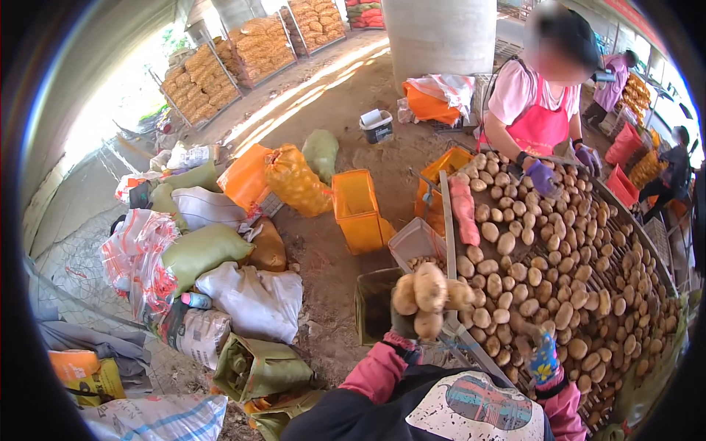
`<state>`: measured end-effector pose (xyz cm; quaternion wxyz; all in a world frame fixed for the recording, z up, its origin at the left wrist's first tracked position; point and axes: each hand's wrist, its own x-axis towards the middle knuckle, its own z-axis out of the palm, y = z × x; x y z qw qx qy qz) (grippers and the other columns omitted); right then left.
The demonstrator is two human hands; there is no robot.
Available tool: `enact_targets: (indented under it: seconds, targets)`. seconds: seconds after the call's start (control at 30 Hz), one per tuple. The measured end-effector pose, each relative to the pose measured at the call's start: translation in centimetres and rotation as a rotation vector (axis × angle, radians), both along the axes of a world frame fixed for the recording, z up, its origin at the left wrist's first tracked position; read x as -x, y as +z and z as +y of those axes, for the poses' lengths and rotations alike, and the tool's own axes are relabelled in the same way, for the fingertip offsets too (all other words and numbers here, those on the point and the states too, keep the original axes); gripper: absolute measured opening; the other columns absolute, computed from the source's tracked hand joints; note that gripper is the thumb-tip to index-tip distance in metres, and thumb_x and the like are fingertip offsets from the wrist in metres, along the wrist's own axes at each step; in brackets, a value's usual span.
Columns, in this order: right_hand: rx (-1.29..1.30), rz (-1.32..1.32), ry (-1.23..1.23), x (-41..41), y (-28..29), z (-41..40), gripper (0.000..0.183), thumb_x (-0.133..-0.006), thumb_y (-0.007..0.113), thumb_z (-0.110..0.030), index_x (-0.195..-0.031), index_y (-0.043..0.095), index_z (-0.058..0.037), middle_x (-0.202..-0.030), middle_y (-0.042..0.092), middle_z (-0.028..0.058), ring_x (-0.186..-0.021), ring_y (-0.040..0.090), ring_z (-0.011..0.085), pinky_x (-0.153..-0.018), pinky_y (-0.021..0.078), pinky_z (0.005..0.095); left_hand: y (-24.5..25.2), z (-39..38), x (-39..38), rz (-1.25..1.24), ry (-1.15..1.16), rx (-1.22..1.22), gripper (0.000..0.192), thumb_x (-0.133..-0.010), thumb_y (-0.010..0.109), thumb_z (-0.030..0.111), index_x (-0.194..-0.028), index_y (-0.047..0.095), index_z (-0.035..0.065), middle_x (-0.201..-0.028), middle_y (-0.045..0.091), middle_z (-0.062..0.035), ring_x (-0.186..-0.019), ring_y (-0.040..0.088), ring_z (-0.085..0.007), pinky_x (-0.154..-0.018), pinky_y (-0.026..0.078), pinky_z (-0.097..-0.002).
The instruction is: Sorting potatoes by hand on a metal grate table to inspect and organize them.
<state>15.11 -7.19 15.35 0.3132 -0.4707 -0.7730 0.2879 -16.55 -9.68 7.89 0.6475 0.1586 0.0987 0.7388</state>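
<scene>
My left hand (pixel 404 325), in a dark glove with a pink sleeve above it, carries several potatoes (pixel 430 289) over the rail, beside a green open-topped bin (pixel 378 300). The potatoes hide most of its fingers. In a blue glove with yellow flowers, my right hand (pixel 540 350) is low over the slatted sorting table (pixel 612 226), among many loose potatoes (pixel 563 315). Its fingertips are blurred near a potato, and whether they grip it cannot be told. A metal rail (pixel 448 220) edges the table on the left.
Across the table a co-worker in a pink apron (pixel 538 124) has gloved hands on potatoes. Orange bins (pixel 358 212), a grey crate (pixel 419 242) and a full orange net sack (pixel 298 179) stand left of the table. Filled sacks (pixel 207 251) lie farther left. A concrete pillar (pixel 441 38) rises behind.
</scene>
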Motion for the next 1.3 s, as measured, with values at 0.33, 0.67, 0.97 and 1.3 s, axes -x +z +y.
enact_targets:
  seconds: [0.33,0.67,0.97,1.3]
  targets:
    - [0.167,-0.11,0.021,1.5,-0.9,-1.0,0.025,-0.082,0.07,-0.01,-0.104,0.065,0.0019,-0.094,0.068,0.0166,-0.09,0.066,0.0285,-0.083,0.0509,0.0373,-0.8,12.4,26.2,-0.02,0.435,-0.11,0.03,-0.094,0.05,0.044,-0.083,0.056,0.0172,-0.095,0.057,-0.0108,-0.055,0.051,-0.0248,-0.067,0.049,-0.0488]
    - [0.326,-0.091,-0.191,-1.8,-4.5,-3.7,0.031,-0.084,0.07,-0.017,-0.109,0.064,-0.0005,-0.098,0.067,0.0161,-0.093,0.066,0.0305,-0.084,0.0514,0.0358,-12.1,13.7,22.0,0.364,0.37,1.007,0.068,-0.086,0.065,0.051,-0.138,0.044,0.0114,-0.142,0.04,-0.0093,-0.105,0.054,-0.0256,-0.082,0.053,-0.0454]
    - [0.453,-0.982,-0.173,-10.9,-10.0,-5.2,0.037,-0.067,0.075,-0.028,-0.093,0.064,-0.0051,-0.091,0.064,0.0151,-0.09,0.064,0.032,-0.075,0.0531,0.0418,-11.2,4.9,5.7,0.56,0.209,0.848,0.027,-0.093,0.063,0.03,-0.113,0.065,0.0122,-0.099,0.064,0.0016,-0.078,0.06,-0.0116,-0.065,0.049,-0.024]
    - [0.179,-0.509,-0.391,-13.6,-10.4,-7.3,0.034,-0.082,0.068,-0.035,-0.105,0.067,-0.0093,-0.094,0.065,0.0162,-0.092,0.063,0.0352,-0.077,0.0523,0.0457,-2.7,6.2,-12.3,1.577,-0.16,-0.217,0.046,-0.09,0.068,0.029,-0.126,0.059,0.0021,-0.13,0.057,-0.016,-0.115,0.059,-0.0235,-0.096,0.049,-0.034]
